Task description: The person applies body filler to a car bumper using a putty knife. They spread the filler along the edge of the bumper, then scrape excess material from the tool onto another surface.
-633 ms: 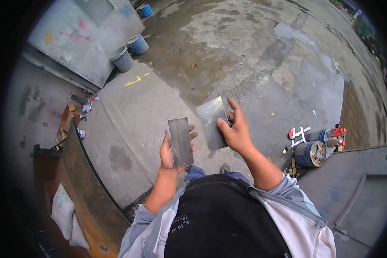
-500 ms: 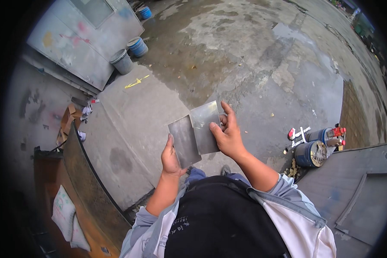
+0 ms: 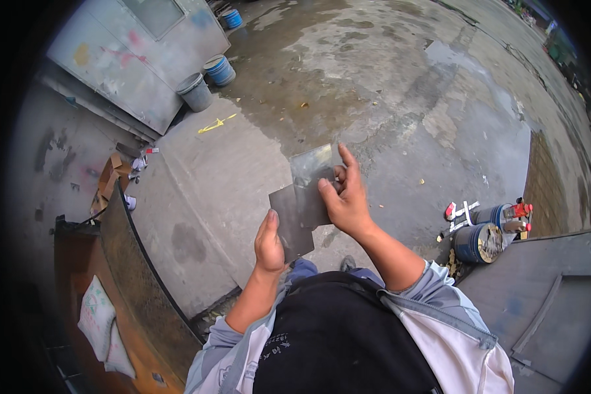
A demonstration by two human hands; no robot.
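Observation:
My left hand [image 3: 269, 245] is closed on the edge of a dark grey rectangular metal sheet [image 3: 290, 226], its thumb lying along the near face. In my right hand [image 3: 347, 202] is a second thin metal sheet [image 3: 307, 172], lighter and shinier toward its far end. That hand pinches it at the right edge, with the thumb on top and the index finger stretched away past it. The sheets overlap in front of my body, the right-hand one set farther out. My fingers beneath both sheets are hidden.
A grey bucket [image 3: 195, 93] and a blue bucket [image 3: 219, 69] stand far left beside a paint-marked panel [image 3: 131, 65]. To the near left is a brown-sided bin [image 3: 134, 262] with white sacks [image 3: 98, 318]. Blue pails [image 3: 469, 243] stand at right, by a grey metal panel [image 3: 538, 289].
The left sheet has slid right and slightly nearer my body, and the two now overlap more. Both look darker as their tilt shifts. My grips stay much the same.

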